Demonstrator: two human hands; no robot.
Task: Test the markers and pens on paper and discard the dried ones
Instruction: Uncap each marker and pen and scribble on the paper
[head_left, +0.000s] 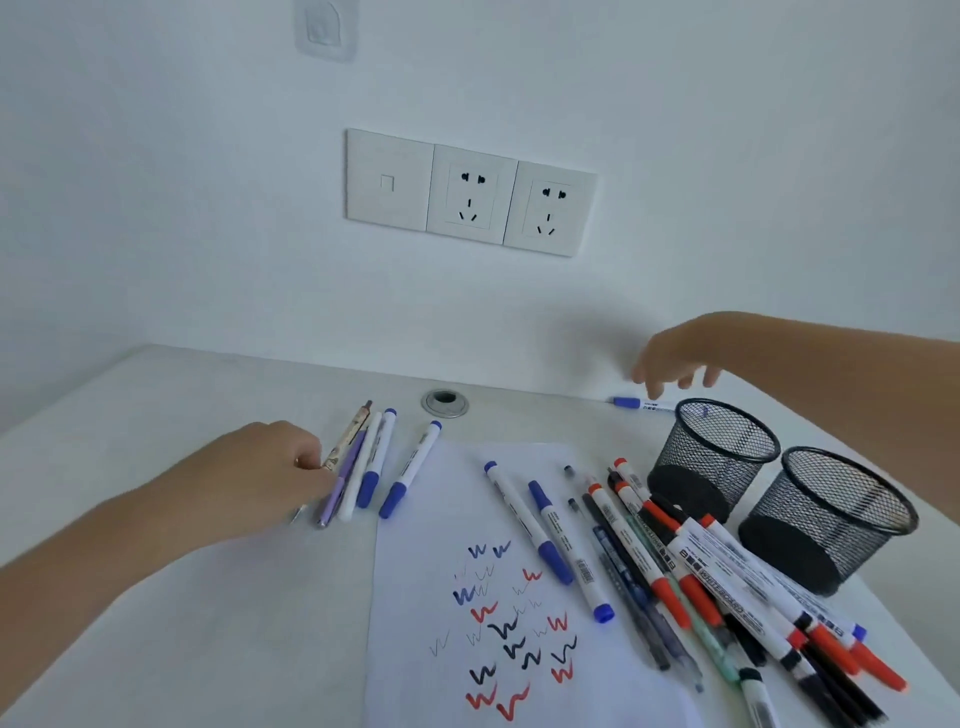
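- White desk (156, 649) set against a white wall, with a row of sockets (470, 193) at upper centre; a sheet of paper (431, 545) covered in blue, red and black squiggles lies at lower centre.
- We judge the sorting to be well along: the marks read as test strokes, and a small bunch of pens (363, 462) is kept apart at the left of the sheet, probably as one pile of a split.
- A bigger heap of markers (727, 582) sprawls at lower right beside two mesh cups (714, 457), both of which look empty.
- Our left hand (270, 467) sits at the near end of the bunch, its fingers curled, the tips against a patterned pen. We cannot tell whether it pinches that pen or only nudges it.
- Our right hand (680, 358) is stretched to the far right edge, fingers spread and hanging loose, holding nothing.
- It hovers just above a stray blue marker (641, 404), likely to fetch it.
- That marker lies flat near the wall, behind the rear cup. Its long axis runs across the frame, blue cap toward the left, the other end hidden by the cup's rim.
- The bunch lies side by side, slanting from lower left to upper right, and its markers have their blue caps at the near end.
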